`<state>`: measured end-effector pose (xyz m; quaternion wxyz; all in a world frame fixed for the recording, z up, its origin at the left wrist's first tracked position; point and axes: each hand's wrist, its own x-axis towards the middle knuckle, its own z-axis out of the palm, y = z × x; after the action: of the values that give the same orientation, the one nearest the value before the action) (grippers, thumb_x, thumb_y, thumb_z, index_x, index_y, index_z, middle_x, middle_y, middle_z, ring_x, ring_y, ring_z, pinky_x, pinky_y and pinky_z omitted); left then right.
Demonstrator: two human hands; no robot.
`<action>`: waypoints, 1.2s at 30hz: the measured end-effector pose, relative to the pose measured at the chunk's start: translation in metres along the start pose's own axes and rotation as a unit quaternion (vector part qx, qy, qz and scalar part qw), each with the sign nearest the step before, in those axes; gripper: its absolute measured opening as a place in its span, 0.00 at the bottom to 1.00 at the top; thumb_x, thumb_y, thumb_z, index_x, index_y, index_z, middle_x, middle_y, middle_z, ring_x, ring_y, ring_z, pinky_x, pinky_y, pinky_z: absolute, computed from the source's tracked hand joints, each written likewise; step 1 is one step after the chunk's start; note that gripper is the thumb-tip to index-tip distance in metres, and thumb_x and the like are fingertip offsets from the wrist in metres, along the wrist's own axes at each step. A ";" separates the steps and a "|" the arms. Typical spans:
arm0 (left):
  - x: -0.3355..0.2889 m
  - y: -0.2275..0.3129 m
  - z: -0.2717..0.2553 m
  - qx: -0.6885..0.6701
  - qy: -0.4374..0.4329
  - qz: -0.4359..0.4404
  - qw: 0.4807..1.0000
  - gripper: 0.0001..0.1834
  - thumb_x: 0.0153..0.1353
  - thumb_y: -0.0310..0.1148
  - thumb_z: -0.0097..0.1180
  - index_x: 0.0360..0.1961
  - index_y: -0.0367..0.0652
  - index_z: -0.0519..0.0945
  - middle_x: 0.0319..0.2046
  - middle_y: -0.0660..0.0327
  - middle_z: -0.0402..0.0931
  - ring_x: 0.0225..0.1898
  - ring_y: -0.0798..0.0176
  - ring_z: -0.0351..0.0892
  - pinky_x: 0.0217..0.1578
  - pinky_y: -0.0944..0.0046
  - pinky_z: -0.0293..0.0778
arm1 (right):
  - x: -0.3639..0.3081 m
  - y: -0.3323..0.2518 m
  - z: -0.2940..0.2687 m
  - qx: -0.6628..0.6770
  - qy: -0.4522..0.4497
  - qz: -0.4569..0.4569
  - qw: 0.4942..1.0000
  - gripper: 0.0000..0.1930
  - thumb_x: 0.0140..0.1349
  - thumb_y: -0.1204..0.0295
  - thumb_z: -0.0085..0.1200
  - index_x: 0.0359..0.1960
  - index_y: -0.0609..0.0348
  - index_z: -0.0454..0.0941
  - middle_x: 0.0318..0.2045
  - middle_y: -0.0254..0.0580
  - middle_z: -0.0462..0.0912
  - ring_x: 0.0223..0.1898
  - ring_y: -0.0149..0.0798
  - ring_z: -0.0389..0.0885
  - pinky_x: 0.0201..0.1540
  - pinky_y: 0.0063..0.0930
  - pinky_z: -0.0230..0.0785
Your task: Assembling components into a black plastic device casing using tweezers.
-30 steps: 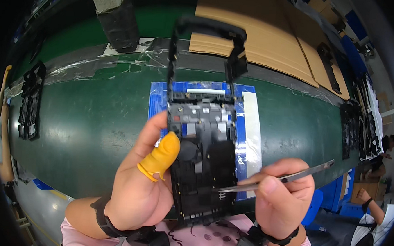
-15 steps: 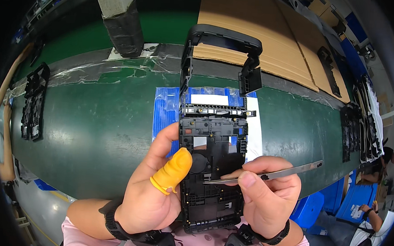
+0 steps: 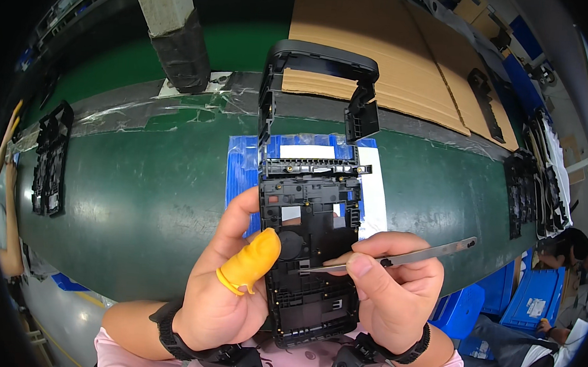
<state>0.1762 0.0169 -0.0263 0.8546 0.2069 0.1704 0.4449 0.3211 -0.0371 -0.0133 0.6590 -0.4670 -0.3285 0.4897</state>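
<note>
A long black plastic frame [image 3: 315,218] with an open loop at its far end stands close in front of me. My left hand [image 3: 231,280] grips its left edge; a yellow finger cot [image 3: 252,255] covers the thumb, and the fingers behind the frame are hidden. Between thumb and fingers of my right hand [image 3: 399,284] is a pair of metal tweezers [image 3: 431,251]. Their tips point left, over the lower middle of the frame. Whether anything is pinched in the tips is too small to tell.
A blue-and-white sheet [image 3: 374,195] lies under the frame on the green table [image 3: 151,202]. Similar black frames [image 3: 53,159] lie at the far left, with more black parts [image 3: 522,191] at the right. Cardboard [image 3: 396,62] and a post [image 3: 175,35] stand beyond. Another person's arm [image 3: 10,220] shows at the left.
The far end of the black frame has shifted slightly left and down in view. My right hand and the tweezers have moved a little left with it. Both grips stay the same.
</note>
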 end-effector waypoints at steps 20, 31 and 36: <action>-0.004 -0.003 -0.001 0.003 0.024 0.010 1.000 0.23 0.61 0.26 0.40 0.58 0.47 0.55 0.52 0.53 0.63 0.53 0.58 0.64 0.52 0.57 0.62 | 0.000 0.002 -0.002 0.013 -0.005 0.012 1.000 0.08 0.51 0.84 0.53 0.35 0.71 0.72 0.29 0.45 0.77 0.31 0.32 0.78 0.35 0.18 0.71; -0.031 0.013 0.009 0.196 0.047 0.035 0.979 0.36 0.50 0.14 0.47 0.59 0.40 0.47 0.51 0.51 0.63 0.51 0.60 0.66 0.51 0.62 0.60 | -0.006 -0.007 -0.020 0.103 -0.018 0.008 0.995 0.09 0.50 0.82 0.53 0.34 0.70 0.71 0.27 0.48 0.78 0.25 0.28 0.75 0.26 0.16 0.67; -0.066 0.085 -0.031 0.292 0.222 -0.039 0.929 0.22 0.54 0.32 0.47 0.50 0.34 0.64 0.43 0.47 0.70 0.43 0.53 0.73 0.44 0.58 0.72 | -0.029 -0.030 -0.096 0.058 0.187 -0.092 0.976 0.08 0.50 0.77 0.53 0.31 0.64 0.69 0.21 0.47 0.76 0.14 0.26 0.66 0.23 0.20 0.65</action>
<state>0.0665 0.0124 -0.0026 0.7129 0.3367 0.4864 0.3765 0.4082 -0.0960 -0.0176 0.7769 -0.4791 -0.2120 0.3493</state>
